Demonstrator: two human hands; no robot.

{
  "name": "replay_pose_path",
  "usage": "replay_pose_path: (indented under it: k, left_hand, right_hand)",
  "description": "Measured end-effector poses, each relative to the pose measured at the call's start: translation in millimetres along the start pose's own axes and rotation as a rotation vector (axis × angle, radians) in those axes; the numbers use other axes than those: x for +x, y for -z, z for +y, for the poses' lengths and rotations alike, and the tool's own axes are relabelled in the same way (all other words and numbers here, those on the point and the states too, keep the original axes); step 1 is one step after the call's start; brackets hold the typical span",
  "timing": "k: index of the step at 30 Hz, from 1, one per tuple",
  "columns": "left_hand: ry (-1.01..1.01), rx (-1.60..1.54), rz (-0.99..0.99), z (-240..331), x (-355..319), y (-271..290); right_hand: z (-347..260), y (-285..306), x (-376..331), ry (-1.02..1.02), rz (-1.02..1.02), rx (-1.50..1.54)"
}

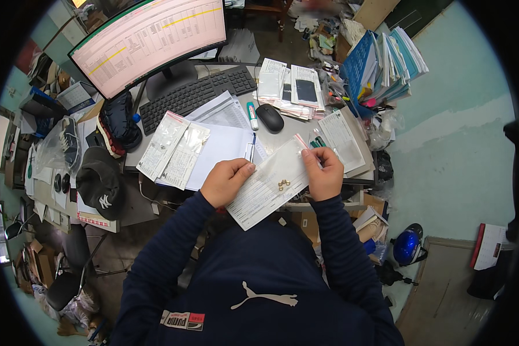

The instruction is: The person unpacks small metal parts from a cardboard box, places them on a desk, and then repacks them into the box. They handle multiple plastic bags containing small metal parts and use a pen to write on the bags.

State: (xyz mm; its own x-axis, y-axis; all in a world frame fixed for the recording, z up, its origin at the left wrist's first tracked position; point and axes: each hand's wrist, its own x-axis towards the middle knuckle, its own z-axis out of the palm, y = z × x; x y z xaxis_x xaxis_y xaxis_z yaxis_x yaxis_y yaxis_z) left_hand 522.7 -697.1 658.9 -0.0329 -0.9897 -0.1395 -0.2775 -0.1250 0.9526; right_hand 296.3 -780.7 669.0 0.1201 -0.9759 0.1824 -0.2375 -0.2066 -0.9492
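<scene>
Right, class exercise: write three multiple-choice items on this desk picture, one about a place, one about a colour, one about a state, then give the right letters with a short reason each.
1. Where does the computer mouse lie?
A. right of the keyboard
B. on the black cap
C. under the monitor

2. What colour are the small pieces inside the clear bag?
A. blue
B. gold
C. white

3. How is the clear bag held?
A. by the left hand alone
B. lying loose on the desk
C. by both hands, the right hand at its far end

Answers: 1 A, the mouse sits just off the keyboard's right end. 2 B, the pieces shine yellowish gold. 3 C, each hand pinches one end, with the bag lifted above the desk edge.
</scene>
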Motion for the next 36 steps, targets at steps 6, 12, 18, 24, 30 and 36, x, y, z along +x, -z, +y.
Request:
replay_pose_path:
  k: [6, 12, 18, 24, 30, 36]
  left_hand:
    - [0.120, -0.229, -0.087, -5, -6, 15]
    - [0.104, -0.460, 0.098, -12, -3, 17]
    - [0.119, -0.549, 0.176, -17, 2, 6]
    - [0.209, -0.504, -0.128, -16, 1, -16]
    - [0.165, -0.423, -0.086, -3, 24, -10]
    - [0.196, -0.513, -0.046, 0, 24, -16]
  right_hand:
    - [10, 15, 10, -0.094, 0.095, 0.066]
    - [13, 25, 9, -0.335, -0.046, 0.332]
    - [18, 22, 3, -0.545, -0.123, 0.567]
    - [26, 0, -10, -0.402, -0.268, 0.468]
    - [14, 8, -4, -0.448, -0.467, 0.439]
    - [13, -5, -15, -0.417, -0.458, 0.529]
